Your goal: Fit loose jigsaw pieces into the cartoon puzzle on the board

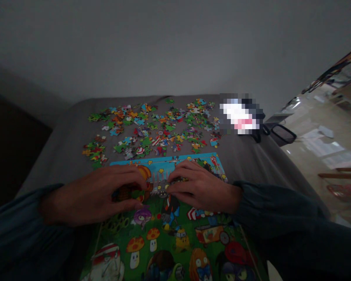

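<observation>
A colourful cartoon jigsaw board [163, 238] lies on a grey surface in front of me. My left hand [102, 195] rests on the board's upper left, fingers curled and pinching a small puzzle piece [134, 192]. My right hand [199, 187] lies on the upper right, fingertips pressed on a piece [177, 181] near the board's middle. The fingertips of both hands nearly meet. Both arms wear dark blue sleeves.
Several loose puzzle pieces [152, 125] are scattered over the grey cloth [70, 136] beyond the board. Black glasses [280, 133] lie at the far right edge, next to a blurred patch. A pale floor shows at right; a plain wall stands behind.
</observation>
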Motion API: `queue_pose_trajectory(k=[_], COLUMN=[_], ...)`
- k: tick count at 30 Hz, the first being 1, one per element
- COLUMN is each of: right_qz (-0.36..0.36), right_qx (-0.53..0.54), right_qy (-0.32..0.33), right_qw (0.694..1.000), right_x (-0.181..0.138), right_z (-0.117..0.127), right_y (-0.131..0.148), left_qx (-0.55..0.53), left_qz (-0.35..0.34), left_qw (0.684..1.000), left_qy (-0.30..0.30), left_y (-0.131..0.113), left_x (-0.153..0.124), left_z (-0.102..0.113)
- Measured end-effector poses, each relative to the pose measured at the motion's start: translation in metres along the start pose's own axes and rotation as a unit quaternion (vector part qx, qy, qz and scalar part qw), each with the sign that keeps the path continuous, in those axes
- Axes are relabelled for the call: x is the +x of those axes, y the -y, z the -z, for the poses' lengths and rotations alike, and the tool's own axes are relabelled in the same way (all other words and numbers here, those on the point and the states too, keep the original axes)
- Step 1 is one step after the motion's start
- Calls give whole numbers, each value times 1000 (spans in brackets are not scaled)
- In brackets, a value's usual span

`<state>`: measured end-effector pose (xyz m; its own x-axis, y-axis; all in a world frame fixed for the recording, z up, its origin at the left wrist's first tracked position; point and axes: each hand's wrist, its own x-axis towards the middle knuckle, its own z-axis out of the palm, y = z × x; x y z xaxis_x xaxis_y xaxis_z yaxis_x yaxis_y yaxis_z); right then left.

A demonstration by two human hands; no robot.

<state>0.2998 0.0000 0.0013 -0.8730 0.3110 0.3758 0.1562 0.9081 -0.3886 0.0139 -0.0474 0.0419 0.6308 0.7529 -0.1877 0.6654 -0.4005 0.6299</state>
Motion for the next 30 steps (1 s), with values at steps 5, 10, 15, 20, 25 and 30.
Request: queue_pose_trajectory(k=[5, 10, 15, 20, 25, 30], right_qz=[0, 1, 0, 1, 3, 6], right_qx=[-2, -2, -1, -3, -9, -19], right_qy=[-6, -4, -3, -1, -1, -4], right_qw=[1000, 1000, 1000, 1000, 1000, 1000], right_x=[-1, -1, 0, 0, -1, -1], right_z=[0, 0, 1, 1, 1, 2], right_y=[0, 0, 0, 0, 0, 1], left_qx=[-1, 11, 2, 5, 8, 21], left_qz=[7, -2, -2, 3, 2, 3], left_qw=[1000, 1000, 1000, 1000, 1000, 1000], left_qy=[-2, -5, -1, 2, -2, 0], left_y=[-1, -2, -1, 0, 0, 0], left_x=[0, -1, -1, -2, -2, -3], left_z=[0, 0, 0, -1, -1, -1])
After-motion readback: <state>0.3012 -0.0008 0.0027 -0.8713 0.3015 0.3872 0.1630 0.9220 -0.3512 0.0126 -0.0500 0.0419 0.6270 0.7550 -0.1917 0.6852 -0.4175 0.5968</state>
